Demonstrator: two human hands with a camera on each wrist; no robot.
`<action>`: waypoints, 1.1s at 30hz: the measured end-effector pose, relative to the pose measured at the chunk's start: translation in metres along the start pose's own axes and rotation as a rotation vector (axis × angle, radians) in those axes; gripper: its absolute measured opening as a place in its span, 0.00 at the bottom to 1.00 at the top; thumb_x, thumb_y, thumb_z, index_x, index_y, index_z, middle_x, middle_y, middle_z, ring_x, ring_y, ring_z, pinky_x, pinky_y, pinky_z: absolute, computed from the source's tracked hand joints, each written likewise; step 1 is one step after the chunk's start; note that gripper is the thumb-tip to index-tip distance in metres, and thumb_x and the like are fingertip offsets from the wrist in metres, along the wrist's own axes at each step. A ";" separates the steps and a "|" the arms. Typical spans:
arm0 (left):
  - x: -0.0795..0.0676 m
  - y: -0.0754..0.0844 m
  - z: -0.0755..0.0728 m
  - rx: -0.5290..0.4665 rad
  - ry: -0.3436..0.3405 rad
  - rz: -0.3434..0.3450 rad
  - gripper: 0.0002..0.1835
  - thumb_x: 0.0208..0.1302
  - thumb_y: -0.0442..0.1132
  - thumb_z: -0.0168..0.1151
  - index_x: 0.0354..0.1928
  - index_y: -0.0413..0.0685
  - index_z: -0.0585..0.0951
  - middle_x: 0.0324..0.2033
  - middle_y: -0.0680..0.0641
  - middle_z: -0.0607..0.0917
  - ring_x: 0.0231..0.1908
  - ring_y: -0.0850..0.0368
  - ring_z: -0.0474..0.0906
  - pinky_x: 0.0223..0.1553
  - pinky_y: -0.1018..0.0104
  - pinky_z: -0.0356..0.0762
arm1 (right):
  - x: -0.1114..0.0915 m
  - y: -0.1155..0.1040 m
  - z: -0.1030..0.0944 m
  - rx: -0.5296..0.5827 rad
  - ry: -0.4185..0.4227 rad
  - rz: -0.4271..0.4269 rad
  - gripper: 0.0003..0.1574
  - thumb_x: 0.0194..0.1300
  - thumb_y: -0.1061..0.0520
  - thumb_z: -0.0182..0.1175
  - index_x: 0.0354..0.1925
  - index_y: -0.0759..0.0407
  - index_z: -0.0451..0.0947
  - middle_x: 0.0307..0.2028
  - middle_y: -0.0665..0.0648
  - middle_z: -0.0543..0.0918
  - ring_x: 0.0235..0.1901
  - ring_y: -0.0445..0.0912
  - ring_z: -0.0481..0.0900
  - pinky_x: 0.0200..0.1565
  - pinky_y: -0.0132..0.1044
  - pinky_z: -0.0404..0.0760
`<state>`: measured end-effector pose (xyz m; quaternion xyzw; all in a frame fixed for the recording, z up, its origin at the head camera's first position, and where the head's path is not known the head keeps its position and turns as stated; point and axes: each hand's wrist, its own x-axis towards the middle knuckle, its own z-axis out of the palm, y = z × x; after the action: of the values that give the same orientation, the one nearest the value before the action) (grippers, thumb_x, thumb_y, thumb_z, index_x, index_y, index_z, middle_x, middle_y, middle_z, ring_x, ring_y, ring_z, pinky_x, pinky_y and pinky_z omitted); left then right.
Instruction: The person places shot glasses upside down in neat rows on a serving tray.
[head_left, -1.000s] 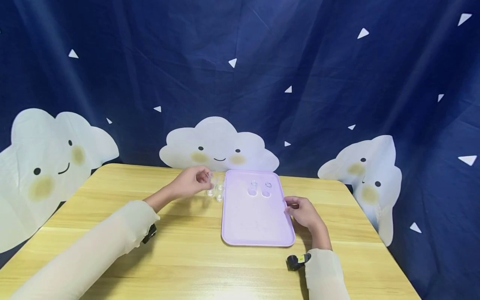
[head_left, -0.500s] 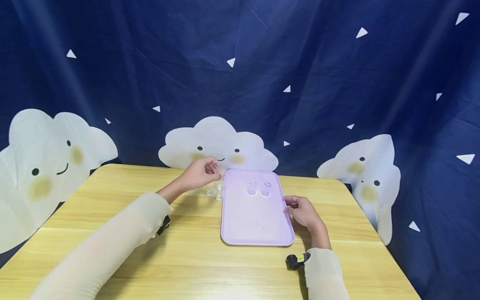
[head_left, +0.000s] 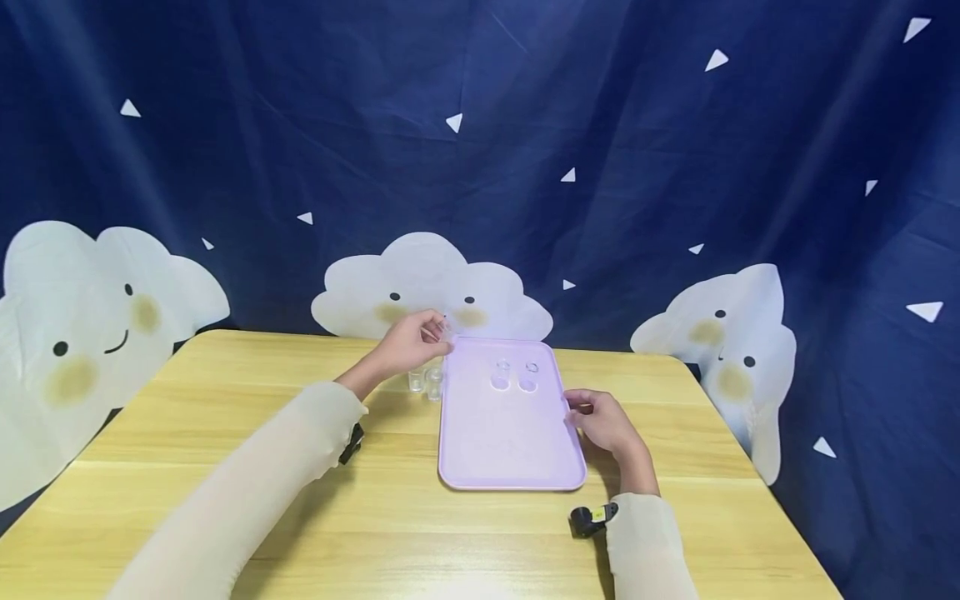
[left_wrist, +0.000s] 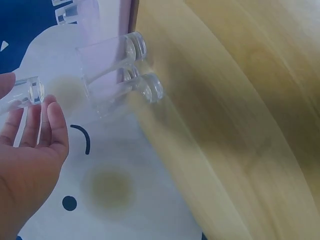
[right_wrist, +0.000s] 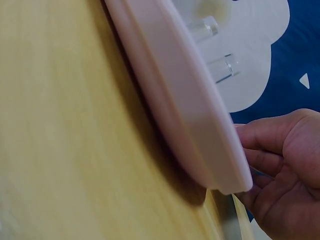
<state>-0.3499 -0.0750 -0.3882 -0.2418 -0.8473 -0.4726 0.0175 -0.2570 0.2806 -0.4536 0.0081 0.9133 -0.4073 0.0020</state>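
My left hand (head_left: pixel 409 343) pinches a clear shot glass (left_wrist: pixel 24 94) between thumb and fingers, raised at the far left corner of the lilac tray (head_left: pixel 510 446). Several similar shot glasses (left_wrist: pixel 112 56) stand upright on the table beside the tray's left edge, below that hand. Two more, a left glass (head_left: pixel 502 375) and a right glass (head_left: pixel 529 377), stand on the tray's far half. My right hand (head_left: pixel 606 427) holds the tray's right rim; in the right wrist view its fingers (right_wrist: pixel 262 135) are at the rim and part of them is hidden behind it.
The tray lies on a wooden table (head_left: pixel 420 533), whose far edge runs close behind it. A dark blue curtain (head_left: pixel 390 125) with white clouds and triangles hangs beyond. A small black wrist camera (head_left: pixel 585 522) sits at the right sleeve.
My left hand has lifted a shot glass from the group on the table and moved it up and right to the tray's far left corner. My right hand stays at the rim.
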 end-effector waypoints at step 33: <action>0.024 0.006 0.024 0.195 -0.056 0.016 0.19 0.61 0.35 0.71 0.55 0.41 0.84 0.43 0.42 0.85 0.44 0.47 0.80 0.48 0.58 0.81 | 0.003 0.001 0.000 0.012 -0.002 0.002 0.25 0.67 0.67 0.59 0.62 0.66 0.79 0.54 0.64 0.85 0.50 0.55 0.82 0.54 0.50 0.82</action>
<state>-0.3639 -0.0439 -0.3906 -0.2586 -0.8875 -0.3808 0.0210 -0.2599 0.2814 -0.4548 0.0085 0.9108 -0.4127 0.0033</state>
